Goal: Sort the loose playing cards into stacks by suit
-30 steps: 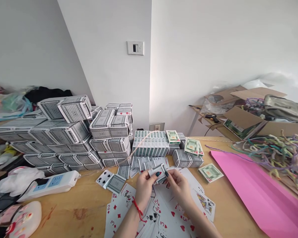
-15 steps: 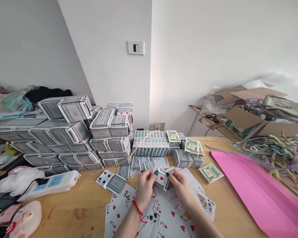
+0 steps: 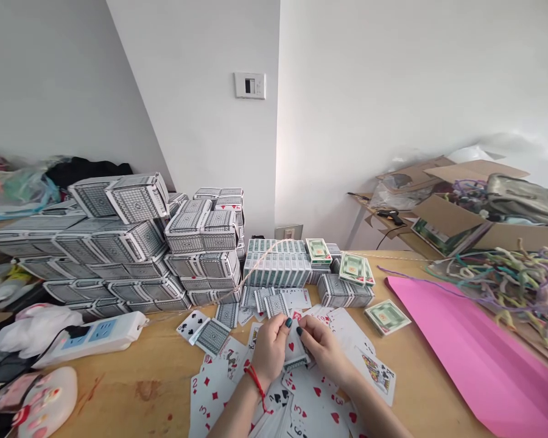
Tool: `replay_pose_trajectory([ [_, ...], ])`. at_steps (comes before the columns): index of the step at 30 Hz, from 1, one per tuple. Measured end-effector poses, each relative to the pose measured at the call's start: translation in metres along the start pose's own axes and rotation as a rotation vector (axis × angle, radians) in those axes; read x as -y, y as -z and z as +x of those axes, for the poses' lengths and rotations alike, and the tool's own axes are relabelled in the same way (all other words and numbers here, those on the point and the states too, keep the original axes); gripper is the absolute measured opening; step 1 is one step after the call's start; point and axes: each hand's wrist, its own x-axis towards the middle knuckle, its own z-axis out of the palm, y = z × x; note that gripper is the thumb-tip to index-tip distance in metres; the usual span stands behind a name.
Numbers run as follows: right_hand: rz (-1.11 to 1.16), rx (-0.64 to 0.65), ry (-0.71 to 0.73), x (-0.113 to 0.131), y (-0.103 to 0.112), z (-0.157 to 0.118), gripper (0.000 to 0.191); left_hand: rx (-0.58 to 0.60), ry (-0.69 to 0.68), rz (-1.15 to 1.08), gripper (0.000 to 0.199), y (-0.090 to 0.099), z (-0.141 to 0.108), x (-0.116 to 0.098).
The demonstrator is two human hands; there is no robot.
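Observation:
Between my two hands is a small folded piece made of playing cards [image 3: 292,348], with a red heart on its face and a patterned edge at the bottom. My left hand [image 3: 270,350], wearing a red cord bracelet, grips its left side with thumb and fingers. From the right, my right hand [image 3: 323,347] pinches its upper edge with thumb and fingers. My fingers hide part of the folds. Loose playing cards [image 3: 317,401] lie spread face up under my wrists. More cards lie face down [image 3: 213,337] to the left, beyond my left hand.
Stacked blocks of folded cards [image 3: 119,243] rise at the back left. A row of card blocks [image 3: 277,264] stands behind my hands. Boxed card decks [image 3: 388,317] and pink paper [image 3: 466,340] are at right. A power strip [image 3: 100,337] lies at left.
The folded card piece has come slightly lower and turned, so its patterned edge now faces me at the bottom. Both hands have moved closer together around it.

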Motion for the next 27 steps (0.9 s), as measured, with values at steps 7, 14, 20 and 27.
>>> replay_pose_trajectory([
  [7,0.072,-0.103,0.049,0.0,-0.002,0.0,0.021,-0.004,0.211,-0.464,0.025,0.002,0.0,-0.015],
  [14,0.135,-0.213,0.066,0.001,-0.001,0.002,0.024,-0.018,0.219,-0.481,0.016,0.002,0.002,-0.005],
  [20,0.23,-0.136,-0.008,-0.002,-0.002,0.002,0.022,0.036,0.149,-0.471,0.019,0.005,0.002,-0.011],
  [27,0.265,-0.147,-0.062,0.002,-0.003,0.001,0.015,0.004,0.167,-0.476,0.013,0.005,0.002,-0.021],
])
